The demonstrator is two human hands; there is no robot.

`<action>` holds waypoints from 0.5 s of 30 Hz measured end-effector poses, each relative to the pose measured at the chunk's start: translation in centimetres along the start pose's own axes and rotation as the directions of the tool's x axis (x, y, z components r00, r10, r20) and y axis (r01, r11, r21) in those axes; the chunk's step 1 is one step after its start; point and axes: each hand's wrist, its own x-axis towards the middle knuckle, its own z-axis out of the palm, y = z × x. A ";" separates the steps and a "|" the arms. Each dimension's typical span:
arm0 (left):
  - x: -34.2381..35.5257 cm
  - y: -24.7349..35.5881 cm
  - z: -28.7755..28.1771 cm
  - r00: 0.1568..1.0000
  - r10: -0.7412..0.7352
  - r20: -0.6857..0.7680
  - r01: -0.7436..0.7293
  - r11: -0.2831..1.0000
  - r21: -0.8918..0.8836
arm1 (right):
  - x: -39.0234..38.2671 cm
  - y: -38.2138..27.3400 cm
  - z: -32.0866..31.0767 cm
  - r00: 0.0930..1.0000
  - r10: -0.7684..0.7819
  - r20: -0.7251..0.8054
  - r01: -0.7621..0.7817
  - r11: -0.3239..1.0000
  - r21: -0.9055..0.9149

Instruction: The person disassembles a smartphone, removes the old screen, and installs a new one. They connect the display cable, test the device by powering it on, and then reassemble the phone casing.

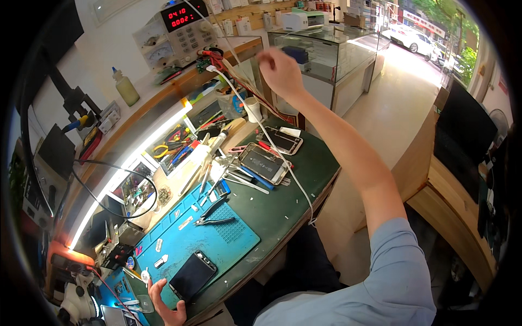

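Note:
My right hand (280, 70) is raised at the upper middle, beside the white cables and the glass case, fingers curled; whatever they may hold is hidden. My left hand (166, 301) is at the lower edge with fingers apart, just left of a black phone (192, 274) lying on the blue mat (242, 242). Cutters (216, 220) rest on that mat. Two disassembled phones (262, 162) lie farther right among tweezers and screwdrivers. A white cable (293, 177) runs from the back shelf across the green bench (274, 214) to its front edge.
A power supply (174, 32) and squeeze bottle (125, 87) sit on the back shelf (133, 117). A microscope (76, 301) stands at lower left. A glass display case (326, 60) is beyond the bench; a wooden desk with a dark monitor (465, 122) is at right.

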 end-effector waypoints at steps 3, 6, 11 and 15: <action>-0.2 -0.1 0.2 0.998 -0.010 -0.064 0.012 1.000 0.028 | -3.5 5.2 0.0 0.971 0.084 0.225 -0.061 0.992 -0.109; -0.4 -0.6 0.5 0.995 0.020 -0.096 -0.017 0.999 0.033 | -6.8 8.8 2.2 0.982 0.119 0.145 -0.108 0.991 -0.082; -0.9 -0.1 -0.2 0.998 0.009 -0.068 -0.001 0.993 0.117 | -6.3 10.2 3.4 0.927 0.298 0.229 -0.315 0.948 0.037; -0.8 1.1 -0.5 0.997 0.024 -0.071 -0.014 0.991 0.134 | -5.7 10.1 3.0 0.930 0.264 0.255 -0.290 0.954 0.071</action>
